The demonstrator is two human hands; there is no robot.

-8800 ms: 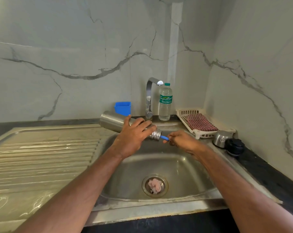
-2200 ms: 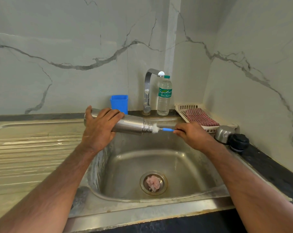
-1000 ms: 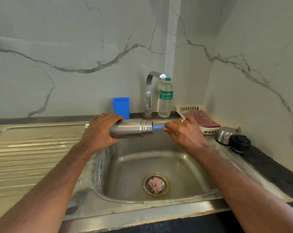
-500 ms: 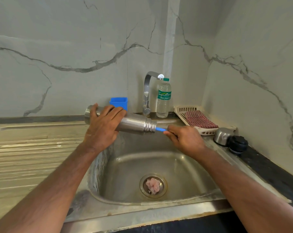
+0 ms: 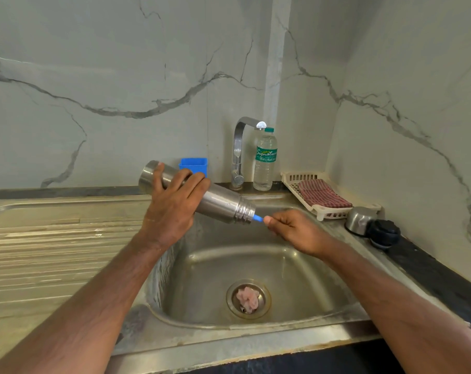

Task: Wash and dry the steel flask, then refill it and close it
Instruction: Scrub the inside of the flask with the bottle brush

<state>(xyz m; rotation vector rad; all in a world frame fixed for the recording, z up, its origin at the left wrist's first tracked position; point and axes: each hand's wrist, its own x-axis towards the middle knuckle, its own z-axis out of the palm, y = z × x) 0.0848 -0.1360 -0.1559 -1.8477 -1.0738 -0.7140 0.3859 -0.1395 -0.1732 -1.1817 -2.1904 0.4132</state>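
Note:
My left hand (image 5: pixel 172 206) grips the steel flask (image 5: pixel 223 205) around its body, holding it nearly level above the sink (image 5: pixel 256 327), base up-left, open mouth tilted down to the right. My right hand (image 5: pixel 293 229) pinches the blue handle of a bottle brush (image 5: pixel 257 218), which goes into the flask's mouth; its bristles are hidden inside. The flask's steel cup (image 5: pixel 360 221) and black lid (image 5: pixel 384 233) lie on the counter right of the sink. A plastic water bottle (image 5: pixel 265 160) stands beside the tap (image 5: pixel 241 149).
A cream basket (image 5: pixel 291 179) holding a red checked cloth (image 5: pixel 323 194) sits at the back right. A blue tub (image 5: pixel 194 166) stands behind the flask. A pink scrap lies in the drain (image 5: pixel 248 298). The ribbed draining board (image 5: pixel 53 238) spreads to the left.
The brush has slid in and out of the flask's mouth; its white bristles showed 2.2 s ago and are inside now. The flask's mouth end has tipped a little lower.

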